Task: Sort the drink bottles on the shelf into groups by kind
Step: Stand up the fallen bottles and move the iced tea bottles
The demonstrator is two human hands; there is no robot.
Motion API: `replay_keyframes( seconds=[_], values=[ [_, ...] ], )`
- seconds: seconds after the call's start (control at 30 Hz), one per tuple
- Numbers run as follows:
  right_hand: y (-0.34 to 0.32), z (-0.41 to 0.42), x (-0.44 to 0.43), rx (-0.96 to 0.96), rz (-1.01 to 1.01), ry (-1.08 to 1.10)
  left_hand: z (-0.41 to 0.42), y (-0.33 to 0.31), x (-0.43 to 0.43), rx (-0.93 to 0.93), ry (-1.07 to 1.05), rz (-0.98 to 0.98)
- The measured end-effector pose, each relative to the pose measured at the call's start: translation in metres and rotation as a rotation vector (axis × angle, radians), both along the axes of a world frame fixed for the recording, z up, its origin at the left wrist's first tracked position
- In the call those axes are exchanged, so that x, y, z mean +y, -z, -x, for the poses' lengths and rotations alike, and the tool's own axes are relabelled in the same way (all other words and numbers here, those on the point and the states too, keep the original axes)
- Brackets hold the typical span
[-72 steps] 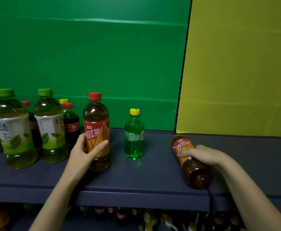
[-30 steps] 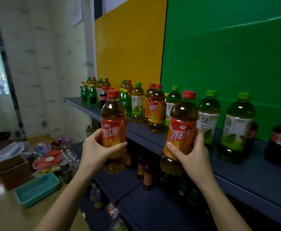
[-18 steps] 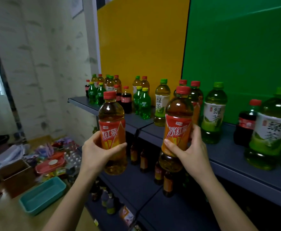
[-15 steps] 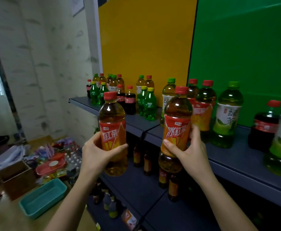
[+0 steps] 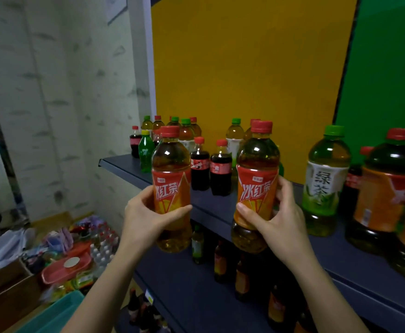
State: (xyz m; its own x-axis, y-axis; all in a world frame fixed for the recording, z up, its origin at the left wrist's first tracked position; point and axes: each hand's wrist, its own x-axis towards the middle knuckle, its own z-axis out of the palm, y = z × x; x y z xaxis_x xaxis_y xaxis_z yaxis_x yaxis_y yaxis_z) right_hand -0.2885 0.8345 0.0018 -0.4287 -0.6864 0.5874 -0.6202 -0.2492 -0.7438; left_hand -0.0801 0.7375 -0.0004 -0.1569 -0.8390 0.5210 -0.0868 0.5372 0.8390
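Nearest the camera, the left hand point(image 5: 146, 219) grips an amber iced-tea plastic bottle with a red cap and orange-red label point(image 5: 171, 188). Its thumb crosses the label front; the other fingers are hidden behind the bottle. The right hand point(image 5: 278, 224) grips a second amber iced-tea bottle of the same kind point(image 5: 256, 183), thumb on the label and fingers point(image 5: 284, 188) curled round the far side. Both bottles are upright and held apart in the air in front of the dark blue-grey metal shelf point(image 5: 122, 164).

Below them, the bottles on the lower shelf point(image 5: 220, 258) stand in shadow, so their kinds are hard to make out.

At the right edge, a large dark tea bottle with an orange label point(image 5: 386, 193) stands on the shelf; what is beside it is cut off by the frame. Next to it stands a green-capped green-tea bottle with a white label point(image 5: 324, 181).

Between the held bottles, two small red-capped cola bottles point(image 5: 199, 169) stand side by side. A small green soda bottle with a yellow cap point(image 5: 145, 152) stands near the shelf's far end. The cluster behind overlaps, and a count cannot be made.

A yellow panel point(image 5: 244, 68) and a green panel point(image 5: 388, 68) back the shelf.
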Motion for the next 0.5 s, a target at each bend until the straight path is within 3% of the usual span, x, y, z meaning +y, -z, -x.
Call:
replay_keyframes(
  seconds=[0.27,0.5],
  values=[
    [-0.008,-0.006,-0.062,0.044,-0.035,0.206,0.019,-0.013,-0.095,-0.016,0.162,0.012],
    [-0.002,-0.016,-0.096,0.004,-0.040,0.455,0.054,-0.018,-0.164,-0.058,0.432,0.014]
  ],
)
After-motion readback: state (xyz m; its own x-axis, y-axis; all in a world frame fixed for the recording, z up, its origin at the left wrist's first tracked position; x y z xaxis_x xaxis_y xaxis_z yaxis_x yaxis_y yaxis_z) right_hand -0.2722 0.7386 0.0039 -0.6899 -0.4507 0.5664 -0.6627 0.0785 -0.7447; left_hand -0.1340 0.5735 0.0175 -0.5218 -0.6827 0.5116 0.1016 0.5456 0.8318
